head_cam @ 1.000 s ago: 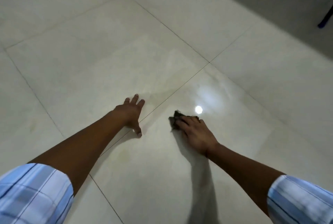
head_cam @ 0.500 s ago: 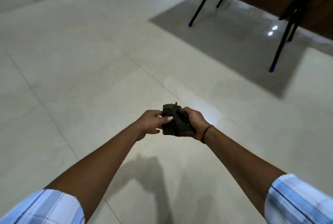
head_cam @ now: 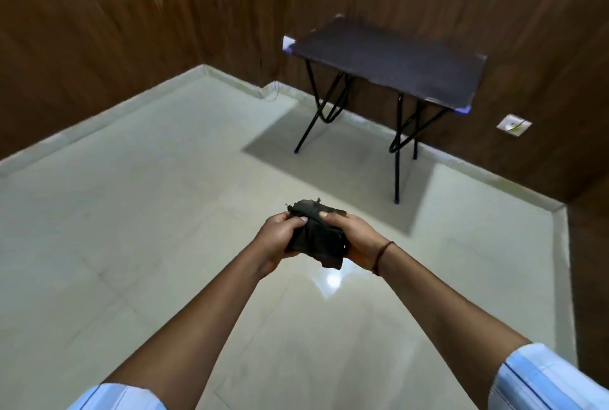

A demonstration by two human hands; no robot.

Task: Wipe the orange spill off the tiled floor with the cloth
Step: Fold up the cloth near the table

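Through the head camera, we are holding the dark cloth up in front of us with both hands, well above the tiled floor. Our left hand is gripping its left side, thumb on top and fingers curled underneath. Our right hand is gripping the right side likewise, with a thin cord bracelet sitting on that wrist. The cloth is bunching between our palms, one corner hanging down. Farther off, a dark folding table is standing by the wood-panelled wall, with a white socket showing to its right.
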